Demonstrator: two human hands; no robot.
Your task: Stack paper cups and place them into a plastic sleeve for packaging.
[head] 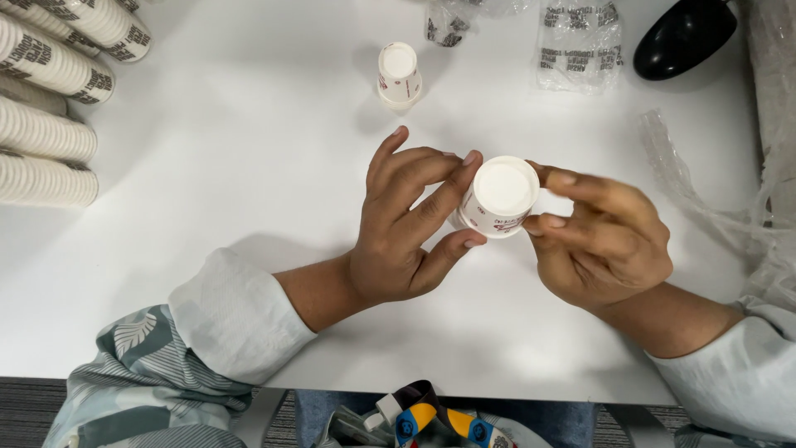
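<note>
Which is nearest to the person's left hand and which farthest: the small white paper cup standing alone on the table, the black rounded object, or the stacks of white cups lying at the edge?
From the left hand, in the head view:
1. Small white paper cup standing alone, just above it, upside down.
2. Stacks of white cups lying on their sides, far left edge.
3. Black rounded object, top right corner.

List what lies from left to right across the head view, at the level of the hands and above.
Stacked white paper cup sleeves → upturned white paper cup standing alone → left hand → white paper cup held bottom-up → right hand → black rounded object.
</note>
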